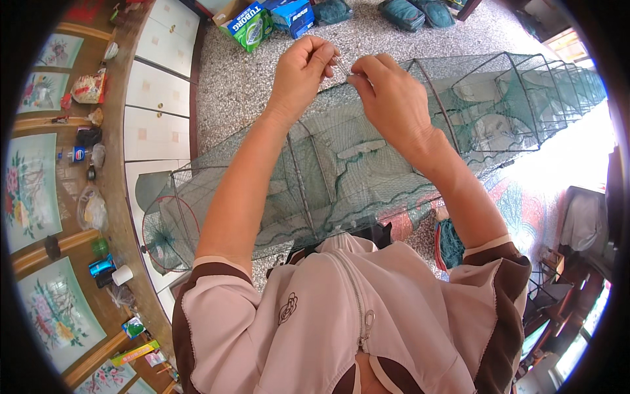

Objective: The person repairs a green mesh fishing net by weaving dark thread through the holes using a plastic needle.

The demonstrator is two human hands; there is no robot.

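Observation:
A long trap net (315, 148) of green mesh on dark square frames stretches before me from lower left to upper right. Above its far edge, my left hand (303, 69) is raised, with thumb and fingers pinched together. My right hand (392, 95) faces it, fingers bent in a pinch. Between the two sets of fingertips runs a thin, pale strand (342, 67), too fine for me to name surely. At the net's left end, a red ring (198, 220) surrounds gathered mesh.
White cabinets (157, 82) with a cluttered wooden top line the left. Green and blue cartons (252, 29) and folded green net bundles (401, 14) lie on the speckled floor beyond. A bundle of teal cord (451, 244) sits near my right elbow.

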